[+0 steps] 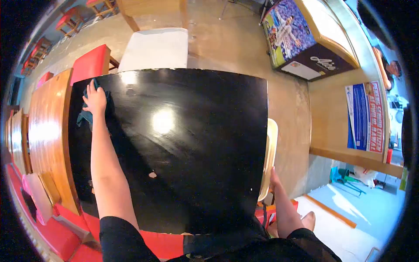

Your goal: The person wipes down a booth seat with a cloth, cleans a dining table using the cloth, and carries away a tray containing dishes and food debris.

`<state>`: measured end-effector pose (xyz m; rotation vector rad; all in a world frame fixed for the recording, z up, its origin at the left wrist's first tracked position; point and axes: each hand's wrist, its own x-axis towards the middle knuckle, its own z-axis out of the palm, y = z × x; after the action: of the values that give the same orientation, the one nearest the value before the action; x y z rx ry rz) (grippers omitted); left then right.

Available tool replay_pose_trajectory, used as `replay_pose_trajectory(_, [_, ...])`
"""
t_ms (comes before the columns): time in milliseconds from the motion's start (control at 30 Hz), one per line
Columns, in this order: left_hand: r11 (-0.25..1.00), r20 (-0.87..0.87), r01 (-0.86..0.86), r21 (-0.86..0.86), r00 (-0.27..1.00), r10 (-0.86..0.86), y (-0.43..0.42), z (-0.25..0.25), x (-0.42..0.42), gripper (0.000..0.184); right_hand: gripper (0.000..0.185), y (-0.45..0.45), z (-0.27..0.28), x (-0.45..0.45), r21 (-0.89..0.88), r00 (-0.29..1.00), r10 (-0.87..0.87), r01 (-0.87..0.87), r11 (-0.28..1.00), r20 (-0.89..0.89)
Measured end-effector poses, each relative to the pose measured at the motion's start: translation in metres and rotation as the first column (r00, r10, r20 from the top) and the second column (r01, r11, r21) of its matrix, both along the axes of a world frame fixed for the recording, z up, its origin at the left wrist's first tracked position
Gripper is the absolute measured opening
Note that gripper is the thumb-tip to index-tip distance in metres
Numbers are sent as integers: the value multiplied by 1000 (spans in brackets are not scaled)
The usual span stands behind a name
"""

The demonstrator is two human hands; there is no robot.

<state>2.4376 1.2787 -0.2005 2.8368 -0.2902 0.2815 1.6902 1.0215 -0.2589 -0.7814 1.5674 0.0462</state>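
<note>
My left hand [95,99] presses a dark green cloth [85,117] onto the far left corner of a black table [187,144]. Its fingers are spread over the cloth, which bunches out around them. At the table's right edge, my right hand [274,178] grips a cream-coloured tray [270,144] by its outer side. The tray is tilted up on edge, and most of my right fingers are hidden. A pale chip [152,174] shows on the black tabletop, and wet-looking streaks run across its far half.
A wooden table [50,131] adjoins on the left, with red seats [56,233] along the near side. Beyond the far edge stand a white chair [155,47] and a red stool [91,64]. An Aice freezer [316,52] and a wooden counter [327,113] are at right. Another person [386,70] is behind the counter.
</note>
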Motion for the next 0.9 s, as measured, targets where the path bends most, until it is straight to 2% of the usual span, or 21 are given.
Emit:
replay_pose_trajectory(67, [999,14,6,38,1000,-7,-27,16,-22,53,69,1,0,0,-44,997,66,-65,997,40])
replay_pose_trajectory(100, [987,129,160,26,978,-162,-38,7,-26,52,72,1,0,-3,-69,993,99,-95,993,64])
replay_pose_trajectory(133, [963,143,271,-14,953,-266,-59,13,-44,51,73,-6,-24,-25,-60,982,177,-174,983,66])
replay_pose_trajectory(233, [860,149,510,-29,853,-501,-149,43,-146,47,73,-6,-18,-19,-72,981,185,-181,981,55])
replay_pose_trajectory(267, [779,114,619,-94,784,-610,-177,49,-179,47,74,-12,-36,-32,-38,968,236,-239,970,-86])
replay_pose_trajectory(300, [740,115,672,-5,736,-667,-205,60,-217,47,71,-9,-25,-26,-74,975,213,-218,973,-66])
replay_pose_trajectory(333, [707,206,704,62,684,-700,-231,56,-252,50,69,-4,-2,-7,-113,980,191,-196,974,-47])
replay_pose_trajectory(367, [651,53,759,11,650,-758,-255,63,-283,59,67,-7,-15,-13,-139,974,219,-225,964,-63])
replay_pose_trajectory(400, [594,150,805,10,586,-797,-277,56,-310,60,66,-9,-31,-21,-164,966,245,-255,953,-80])
replay_pose_trajectory(467, [491,130,862,-124,504,-854,-323,48,-352,57,65,-7,-25,-20,-222,971,237,-240,945,-43])
replay_pose_trajectory(533, [365,161,903,-227,405,-900,-354,42,-374,46,65,-4,-15,-16,-220,973,225,-210,953,46])
replay_pose_trajectory(600, [256,118,938,-234,289,-950,-356,40,-389,38,65,-5,-9,-16,-163,960,202,-172,972,191])
replay_pose_trajectory(667, [160,16,963,-216,167,-986,-342,41,-406,33,66,-8,-6,-16,-169,957,236,-207,963,169])
replay_pose_trajectory(700, [153,31,949,-276,168,-985,-327,38,-423,32,66,-9,-6,-15,-174,954,252,-224,959,161])
replay_pose_trajectory(767, [138,20,944,-301,151,-988,-289,39,-463,28,66,-8,0,-17,-122,941,193,-164,979,279])
replay_pose_trajectory(800, [139,-31,949,-283,136,-990,-268,61,-486,24,66,-9,-6,-20,-125,934,190,-159,979,304])
replay_pose_trajectory(900, [38,-209,981,-191,-3,-978,-230,50,-553,20,62,-16,-37,-34,-108,921,245,-222,969,302])
